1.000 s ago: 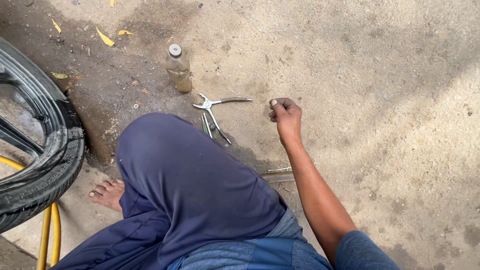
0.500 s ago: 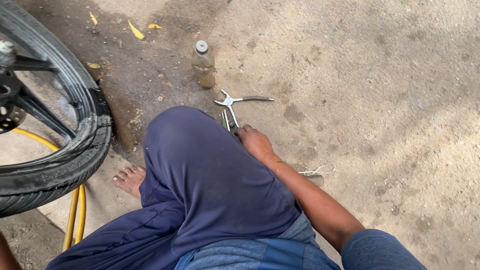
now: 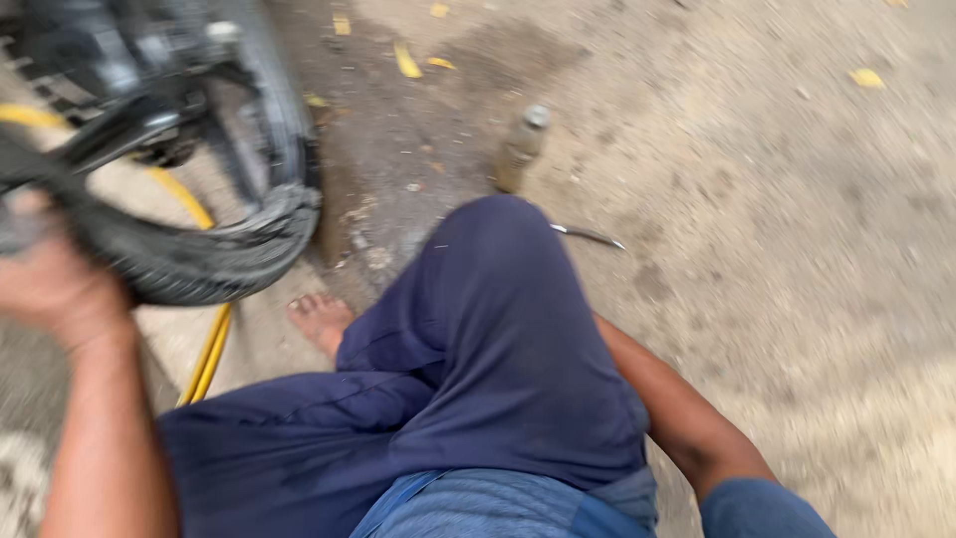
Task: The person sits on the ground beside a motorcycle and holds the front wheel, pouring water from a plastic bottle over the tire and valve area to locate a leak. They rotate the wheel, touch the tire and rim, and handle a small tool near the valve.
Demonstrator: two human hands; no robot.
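Dusty concrete ground (image 3: 797, 249), scattered with yellow leaves (image 3: 406, 60), fills a blurred frame as a person squats beside a black tyre (image 3: 189, 264) on its wheel. Left hand (image 3: 55, 289) is raised against the tyre's outer edge at the left of the frame; the blur hides whether the fingers are curled round the rubber or only pressed to it. Right hand is out of sight behind the knee in dark blue trousers (image 3: 498, 339) — only the forearm (image 3: 677, 418) shows, reaching down and forward, so its grip cannot be told. Just beyond the knee the metal tip of a pair of pliers (image 3: 588, 236) pokes out on the ground. A small bottle (image 3: 520, 149) with a grey cap stands upright past it, on a dark damp patch; what it holds cannot be made out. A yellow hose (image 3: 209, 349) runs under the tyre, near a bare foot (image 3: 321, 321).

The risk, by the look of it: the tyre slipping from an uncertain hold and dropping toward the foot — or a swung knee tipping the bottle.
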